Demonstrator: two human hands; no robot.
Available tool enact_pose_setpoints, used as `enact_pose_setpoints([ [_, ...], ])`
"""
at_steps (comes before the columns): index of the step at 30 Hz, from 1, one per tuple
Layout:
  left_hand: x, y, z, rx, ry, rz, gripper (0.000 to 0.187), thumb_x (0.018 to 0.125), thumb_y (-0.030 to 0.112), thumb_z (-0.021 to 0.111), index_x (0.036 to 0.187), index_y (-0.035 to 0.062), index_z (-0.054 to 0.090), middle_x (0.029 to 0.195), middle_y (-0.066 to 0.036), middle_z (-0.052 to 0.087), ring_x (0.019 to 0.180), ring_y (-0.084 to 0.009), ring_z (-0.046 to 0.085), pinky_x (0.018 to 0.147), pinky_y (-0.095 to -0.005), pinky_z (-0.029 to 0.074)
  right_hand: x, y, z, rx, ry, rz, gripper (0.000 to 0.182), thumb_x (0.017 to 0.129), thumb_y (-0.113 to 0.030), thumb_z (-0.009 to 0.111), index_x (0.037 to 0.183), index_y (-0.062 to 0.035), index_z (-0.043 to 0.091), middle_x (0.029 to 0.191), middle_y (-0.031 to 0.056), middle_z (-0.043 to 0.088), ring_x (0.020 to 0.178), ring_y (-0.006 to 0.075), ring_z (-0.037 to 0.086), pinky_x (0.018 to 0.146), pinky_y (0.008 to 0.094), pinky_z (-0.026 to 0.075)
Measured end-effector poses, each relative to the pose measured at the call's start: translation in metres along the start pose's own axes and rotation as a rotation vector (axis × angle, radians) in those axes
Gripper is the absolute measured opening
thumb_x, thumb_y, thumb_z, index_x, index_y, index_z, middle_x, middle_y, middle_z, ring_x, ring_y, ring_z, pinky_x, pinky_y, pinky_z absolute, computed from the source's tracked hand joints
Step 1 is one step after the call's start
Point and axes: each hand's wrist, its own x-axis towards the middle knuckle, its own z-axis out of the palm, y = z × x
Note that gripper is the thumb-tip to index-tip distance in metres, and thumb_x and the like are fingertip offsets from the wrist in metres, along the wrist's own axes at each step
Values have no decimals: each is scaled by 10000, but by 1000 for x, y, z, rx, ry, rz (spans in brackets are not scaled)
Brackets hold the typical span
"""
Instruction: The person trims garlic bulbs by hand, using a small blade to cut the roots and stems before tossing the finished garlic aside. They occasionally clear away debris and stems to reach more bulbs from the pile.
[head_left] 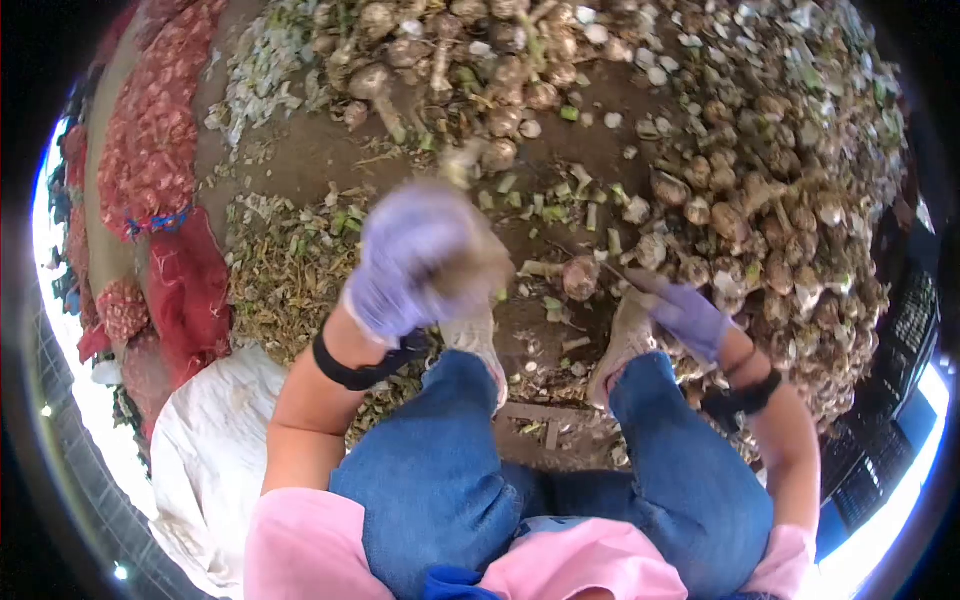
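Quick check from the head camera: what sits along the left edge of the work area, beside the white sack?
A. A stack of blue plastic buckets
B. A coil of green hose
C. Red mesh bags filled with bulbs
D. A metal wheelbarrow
C: red mesh bags packed with bulbs lie along the left side, above the white sack; no buckets, wheelbarrow or hose show anywhere.

Purple glove on left hand [415, 260] and right hand [690, 318], black wristbands, pink sleeves, blue jeans
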Motion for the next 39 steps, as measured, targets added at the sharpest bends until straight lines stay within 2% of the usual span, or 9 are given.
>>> enact_pose_setpoints([
  [4,-23,-19,-54,92,425,-1067,251,818,86,705,1060,74,640,939,-104,670,862,-204,650,798,-368,537,-18,-5,-2,455,54,157,569,969,-342,560,1473,-126,407,1071,26,645,855,103,562,760,277,480],
  [8,-88,-54,-65,948,-261,-1078,318,828,112,658,1134,50,602,1051,-199,664,993,-308,644,864,-397,518,-1,-16,3,187,72,23,563,982,-373,527,1476,-135,401,892,32,638,793,112,538,776,277,475],
  [12,-139,-108,-64,995,-456,-1263,526,790,124,709,1267,26,511,1137,-214,635,1042,-342,618,939,-405,489,6,-25,5,103,77,-51,549,980,-369,515,1469,-145,407,845,85,638,742,156,555,778,307,485],
  [13,-136,-113,-60,955,-452,-1344,576,779,129,726,1292,17,490,1150,-214,629,1057,-338,614,949,-396,486,4,-35,-1,49,41,45,593,970,-414,517,1472,-124,394,1007,119,617,874,173,570,838,317,473],
  [16,-127,-113,-49,276,25,-1269,650,744,133,776,1301,-7,471,1196,-210,603,1082,-318,605,930,-380,492,1,-55,-5,-118,-7,120,682,955,-500,514,1475,-82,373,1304,185,588,1100,224,620,928,338,466],
  [20,-44,-37,-5,-351,200,-1147,674,704,65,801,1293,15,478,1178,-158,596,1082,-269,603,933,-339,518,1,-74,3,-352,147,-337,565,953,-358,532,1463,-162,387,921,225,656,835,404,648,730,409,520],
  [25,-14,-17,26,-780,49,-1041,629,712,11,781,1273,24,498,1111,-114,606,1039,-206,618,934,-313,534,1,-107,4,-576,227,-607,585,900,-332,593,1443,-189,429,787,156,623,691,342,642,615,413,512],
  [27,-16,-15,35,-711,-81,-718,465,818,3,678,1254,34,516,1125,-114,609,996,-187,636,900,-309,555,3,-121,6,-649,288,-727,619,869,-297,629,1449,-212,429,669,100,558,566,289,610,514,388,484],
  [39,6,18,45,-186,-371,-704,508,731,139,799,1173,74,557,1053,-53,635,997,-165,621,903,-328,522,0,-133,11,-725,244,-759,624,784,-308,714,1369,-189,534,599,90,524,511,285,567,456,391,419],
])
